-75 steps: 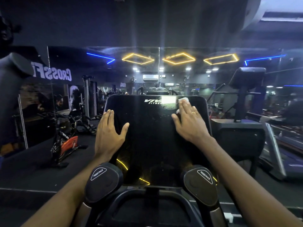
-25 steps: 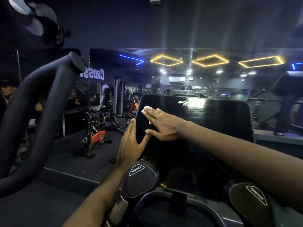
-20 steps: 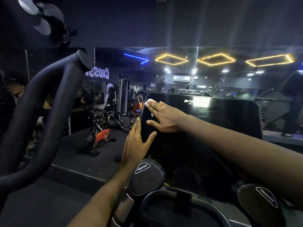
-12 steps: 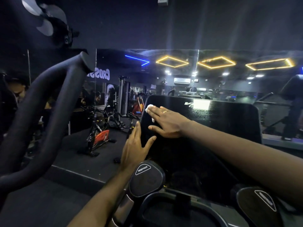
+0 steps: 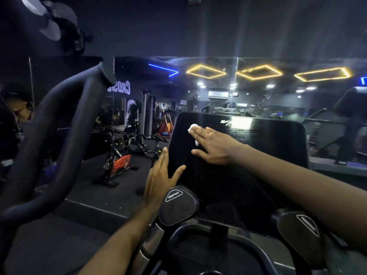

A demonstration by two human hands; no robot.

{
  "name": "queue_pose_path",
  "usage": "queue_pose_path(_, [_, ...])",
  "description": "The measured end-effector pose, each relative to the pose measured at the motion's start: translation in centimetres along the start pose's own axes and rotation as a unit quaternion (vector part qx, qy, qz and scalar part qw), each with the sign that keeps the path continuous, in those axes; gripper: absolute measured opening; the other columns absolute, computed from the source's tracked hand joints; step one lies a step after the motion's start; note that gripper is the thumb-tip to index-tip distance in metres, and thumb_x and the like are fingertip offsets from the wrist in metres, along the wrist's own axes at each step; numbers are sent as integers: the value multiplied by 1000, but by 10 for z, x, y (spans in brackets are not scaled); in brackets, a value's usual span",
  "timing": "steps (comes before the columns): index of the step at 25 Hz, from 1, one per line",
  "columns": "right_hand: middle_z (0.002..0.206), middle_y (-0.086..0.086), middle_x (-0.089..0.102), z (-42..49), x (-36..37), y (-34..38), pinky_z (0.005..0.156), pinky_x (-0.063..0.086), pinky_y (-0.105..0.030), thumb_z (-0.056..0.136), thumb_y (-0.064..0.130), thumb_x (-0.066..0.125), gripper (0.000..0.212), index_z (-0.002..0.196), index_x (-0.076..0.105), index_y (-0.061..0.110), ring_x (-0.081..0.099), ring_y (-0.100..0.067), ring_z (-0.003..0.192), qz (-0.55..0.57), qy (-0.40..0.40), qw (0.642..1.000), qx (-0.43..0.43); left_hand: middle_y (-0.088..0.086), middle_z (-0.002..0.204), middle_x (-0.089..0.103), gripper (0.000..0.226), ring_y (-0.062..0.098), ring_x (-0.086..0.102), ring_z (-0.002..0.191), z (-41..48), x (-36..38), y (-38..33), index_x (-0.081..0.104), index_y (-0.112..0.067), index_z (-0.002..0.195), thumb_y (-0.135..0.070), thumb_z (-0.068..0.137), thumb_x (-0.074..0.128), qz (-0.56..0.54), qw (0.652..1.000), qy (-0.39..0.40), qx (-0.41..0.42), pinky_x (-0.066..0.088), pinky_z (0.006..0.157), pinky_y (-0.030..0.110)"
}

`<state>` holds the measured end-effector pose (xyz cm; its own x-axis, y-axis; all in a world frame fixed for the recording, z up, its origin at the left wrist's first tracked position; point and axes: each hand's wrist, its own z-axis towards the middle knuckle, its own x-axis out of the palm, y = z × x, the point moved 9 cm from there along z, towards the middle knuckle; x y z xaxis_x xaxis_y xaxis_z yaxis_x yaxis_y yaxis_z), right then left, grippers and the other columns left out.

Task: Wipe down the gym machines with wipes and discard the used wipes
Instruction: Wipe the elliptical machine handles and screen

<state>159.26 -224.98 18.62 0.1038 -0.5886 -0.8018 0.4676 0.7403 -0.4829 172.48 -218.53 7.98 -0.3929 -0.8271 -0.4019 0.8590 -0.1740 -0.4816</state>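
Observation:
A glossy black console screen (image 5: pixel 258 155) of a gym machine fills the middle of the view. My right hand (image 5: pixel 213 144) lies flat on its upper left part, pressing a small white wipe (image 5: pixel 192 128) against the glass; only the wipe's edge shows past my fingertips. My left hand (image 5: pixel 161 180) rests against the screen's left edge, fingers straight and thumb spread onto the glass. Two dark oval resistance grips, one at the left (image 5: pixel 177 205) and one at the right (image 5: pixel 298 233), stand below the screen.
A thick black curved handlebar (image 5: pixel 59 135) rises at the left. Beyond it a spin bike (image 5: pixel 119 161) with an orange flywheel stands on the dark floor. A wall mirror (image 5: pixel 258 86) behind the machine reflects ceiling lights. Another machine (image 5: pixel 349 124) stands at the right.
My right hand swept the wipe from the screen's upper right across to its upper left, then slid slightly down. My head turned left. The left hand stayed on the screen's left edge.

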Motion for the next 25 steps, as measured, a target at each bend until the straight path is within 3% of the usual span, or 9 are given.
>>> queue_pose_path(5, [166,-3,9,-67,9,4,124,2,-29,99,64,20,76,159,10,17,7,-11,153,3,15,999,-30,4,160,27,93,18,30,145,0,4,0,21,-16,156,-73,87,42,-3,1000,12,2,28,114,34])
queue_pose_path(7, [165,-2,15,-84,2,-12,123,0,-25,101,60,18,72,159,16,18,11,-10,152,-5,-22,1000,22,5,161,27,91,18,30,146,0,1,-1,21,-15,156,-71,88,41,-1,1000,6,8,29,114,36])
queue_pose_path(9, [164,-3,19,-107,-5,-23,123,3,-26,101,60,20,71,158,20,18,14,-10,151,-3,-55,995,86,8,159,30,83,21,32,144,0,-3,-12,26,-11,154,-66,93,39,28,997,-14,67,30,113,38])
queue_pose_path(13, [162,-1,20,-136,11,-5,124,11,-30,101,60,19,71,157,25,16,17,-11,151,18,-42,996,75,13,149,44,76,24,41,139,-1,0,-32,45,-2,144,-61,98,31,66,986,-12,156,37,112,42])
queue_pose_path(18, [160,-5,30,-165,-4,-55,124,13,-30,101,52,21,67,155,31,13,25,-15,149,16,-126,957,262,11,143,52,71,24,47,134,1,-3,-29,51,-4,139,-59,94,44,81,984,-26,156,36,113,38])
queue_pose_path(23, [161,-3,28,-167,8,-22,125,14,-32,101,57,24,69,156,29,15,21,-11,150,9,-105,973,204,6,124,53,79,23,49,118,19,-8,-48,51,-8,126,-70,79,61,79,991,-18,106,49,96,37])
queue_pose_path(25, [160,-3,32,-174,3,-40,124,14,-31,101,51,24,65,154,34,14,24,-12,149,21,-145,955,259,6,129,49,83,23,45,123,21,-4,-46,47,-9,131,-72,79,59,69,993,-19,99,47,100,39])
